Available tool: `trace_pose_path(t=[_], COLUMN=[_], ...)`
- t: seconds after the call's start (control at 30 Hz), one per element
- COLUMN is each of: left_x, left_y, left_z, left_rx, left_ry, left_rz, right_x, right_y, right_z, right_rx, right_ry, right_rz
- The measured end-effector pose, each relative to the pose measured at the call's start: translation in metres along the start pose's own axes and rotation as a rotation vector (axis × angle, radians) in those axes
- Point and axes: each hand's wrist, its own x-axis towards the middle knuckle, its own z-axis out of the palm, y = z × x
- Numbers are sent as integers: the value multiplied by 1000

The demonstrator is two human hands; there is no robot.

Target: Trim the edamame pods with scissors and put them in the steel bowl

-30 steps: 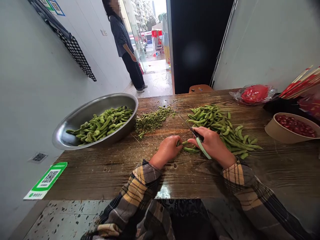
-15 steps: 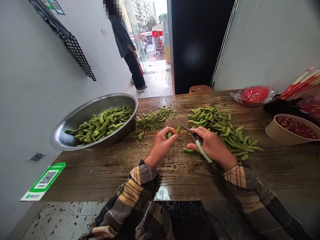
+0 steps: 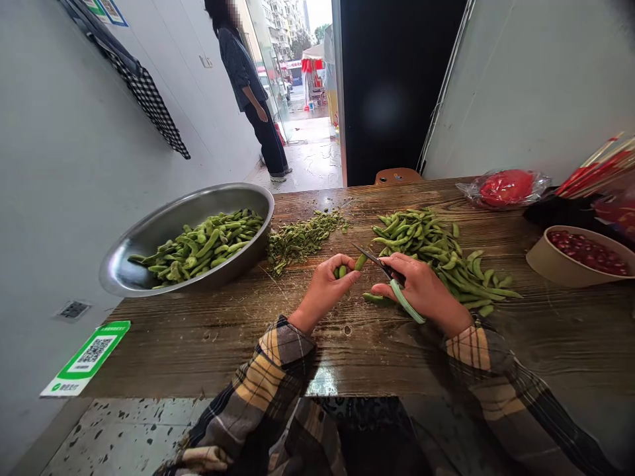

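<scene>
My left hand pinches a green edamame pod between thumb and finger, with more green showing inside the curled fingers. My right hand is closed around scissors with pale green handles; their dark blades point left, right at the pod's end. Just right of my right hand lies a pile of edamame pods, and one loose pod rests below the blades. Small trimmed bits are heaped beyond my left hand. A large metal bowl at the left holds many pods.
On the wooden table stand a paper bowl of dark red kernels, a red bundle in clear plastic and a QR-code card. A person stands near the open doorway. A brown stool is behind the table.
My left hand has shifted slightly right, bringing the pod closer against the scissor blades. The scissors have barely moved. The person by the door has changed posture, with an arm lower.
</scene>
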Motion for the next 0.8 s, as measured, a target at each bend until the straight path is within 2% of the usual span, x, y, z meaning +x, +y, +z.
trace_pose_path(t=[0.17,0.37,0.43,0.63,0.8], left_x=[0,1,1,4,6], left_y=[3,2,0,-7,-6], left_z=[0,-1,-2,-7,-10], left_rx=[31,-3,-96,-638,-782], left_ry=[-29,-21,6,130,127], left_rz=[16,-24,-78,-263,-267], right_x=[-2,-2,-2,0,0], right_y=[-7,-6,-4,-2,-3], right_z=[1,2,3,1,1], right_rx=[-116,-119,-92,-39,-20], right_ry=[-99,-126,-103,25,8], right_rz=[-7,-39,-30,61,64])
